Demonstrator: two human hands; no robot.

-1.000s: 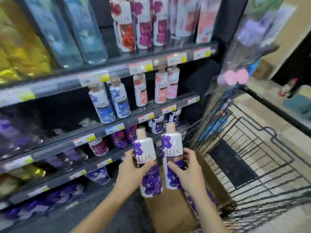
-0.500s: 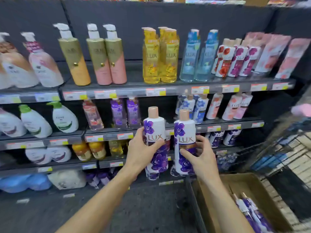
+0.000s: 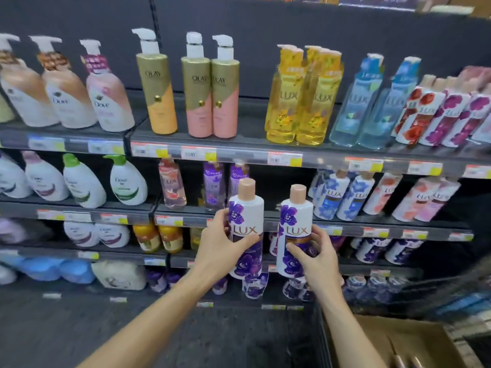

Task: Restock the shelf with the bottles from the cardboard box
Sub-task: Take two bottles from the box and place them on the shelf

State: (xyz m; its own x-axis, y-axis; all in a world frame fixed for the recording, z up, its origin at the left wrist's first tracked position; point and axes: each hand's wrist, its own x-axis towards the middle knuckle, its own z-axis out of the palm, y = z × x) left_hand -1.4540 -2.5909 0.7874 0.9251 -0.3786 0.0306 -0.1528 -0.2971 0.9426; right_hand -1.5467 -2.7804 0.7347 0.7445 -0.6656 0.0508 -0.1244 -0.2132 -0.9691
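Note:
My left hand [image 3: 221, 245] grips a white and purple Lux bottle [image 3: 246, 216] with a beige cap, held upright. My right hand [image 3: 317, 254] grips a second, matching Lux bottle [image 3: 295, 224], also upright. Both bottles are raised in front of the second shelf [image 3: 345, 224], where a dark gap lies between purple Lux bottles [image 3: 214, 181] and blue-flowered Lux bottles [image 3: 332, 197]. The cardboard box [image 3: 414, 338] sits at the bottom right, with bottle caps just visible at the frame's lower edge.
The top shelf [image 3: 239, 144] carries Dove, Olay, yellow and blue Lux pump bottles. More purple Lux bottles [image 3: 372, 248] stand on the third shelf. A dark wire cart [image 3: 451, 296] is blurred at the right, around the box. Dark floor lies below the shelves.
The view swung from the cart and box up to the shelves. Both hands lifted the two bottles from above the box to the height of the second shelf.

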